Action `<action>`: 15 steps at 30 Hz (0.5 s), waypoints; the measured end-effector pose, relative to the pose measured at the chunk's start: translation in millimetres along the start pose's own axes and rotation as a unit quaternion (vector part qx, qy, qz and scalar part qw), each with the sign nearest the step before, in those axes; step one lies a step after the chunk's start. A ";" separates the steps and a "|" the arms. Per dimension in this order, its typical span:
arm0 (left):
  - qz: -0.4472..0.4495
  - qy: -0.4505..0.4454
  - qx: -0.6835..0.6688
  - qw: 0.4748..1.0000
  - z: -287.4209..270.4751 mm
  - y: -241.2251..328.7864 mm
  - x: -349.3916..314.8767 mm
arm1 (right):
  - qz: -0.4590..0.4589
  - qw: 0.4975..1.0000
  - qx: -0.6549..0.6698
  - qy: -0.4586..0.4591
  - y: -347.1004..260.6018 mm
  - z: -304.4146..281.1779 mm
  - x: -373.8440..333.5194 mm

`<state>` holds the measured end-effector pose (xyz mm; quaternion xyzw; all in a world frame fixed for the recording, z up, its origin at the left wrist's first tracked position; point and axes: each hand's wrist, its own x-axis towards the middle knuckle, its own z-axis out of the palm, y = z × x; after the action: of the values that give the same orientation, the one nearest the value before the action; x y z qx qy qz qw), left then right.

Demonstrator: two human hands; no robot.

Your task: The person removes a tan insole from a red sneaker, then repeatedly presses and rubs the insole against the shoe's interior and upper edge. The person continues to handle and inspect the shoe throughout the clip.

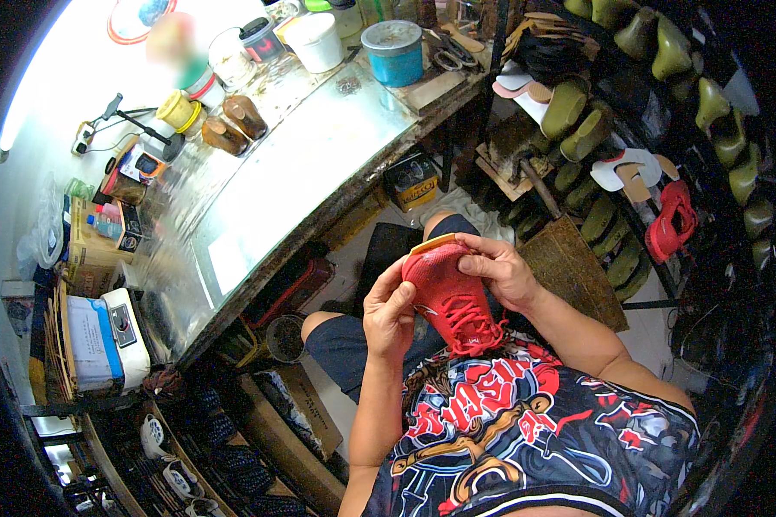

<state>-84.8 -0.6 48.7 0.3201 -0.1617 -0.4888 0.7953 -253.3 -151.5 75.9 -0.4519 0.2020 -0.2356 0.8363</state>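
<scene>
A red mesh shoe (444, 289) with red laces rests over my lap, its toe pointing away from me. Along the toe edge runs a tan strip (432, 244), which looks like part of a sole or insole. My left hand (390, 310) grips the left side of the toe, thumb on the upper. On the other side my right hand (498, 271) holds the toe, its thumb pressed on the mesh and its fingers near the tan strip. The underside of the shoe is hidden.
Ahead stands a workbench (293, 164) with a blue tub (392, 53), brown shoe forms (235, 125) and scissors (454, 53). A matching red shoe (671, 222) sits on the right rack near green shoe lasts (586, 133). A white device (125, 332) is at left.
</scene>
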 end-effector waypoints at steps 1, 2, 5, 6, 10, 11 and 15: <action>-0.001 -0.003 -0.002 1.000 -0.2 -0.1 0.1 | -0.001 1.000 -0.001 0.002 -0.5 0.3 -0.5; 0.000 -0.002 -0.002 1.000 -0.2 -0.3 0.1 | -0.002 1.000 -0.001 0.003 -1.0 0.5 -0.9; 0.001 -0.004 -0.002 1.000 0.1 -0.6 0.2 | -0.001 1.000 0.000 0.006 -2.3 1.4 -1.8; -0.001 -0.005 -0.003 1.000 0.1 -0.5 0.3 | 0.000 1.000 0.001 0.008 -2.7 1.7 -2.0; -0.007 -0.003 -0.005 1.000 0.0 -0.1 0.6 | 0.003 1.000 -0.004 0.007 -4.4 1.7 -2.1; -0.008 -0.004 -0.001 1.000 -0.3 0.1 0.6 | 0.008 1.000 -0.001 0.009 -4.7 1.6 -2.0; -0.011 -0.005 0.000 1.000 -1.0 -0.8 1.2 | 0.006 1.000 -0.002 0.008 -5.0 0.8 -2.2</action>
<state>-84.2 -1.5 47.3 0.3193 -0.1619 -0.4991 0.7891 -255.7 -152.1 80.9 -0.4503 0.2116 -0.2339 0.8353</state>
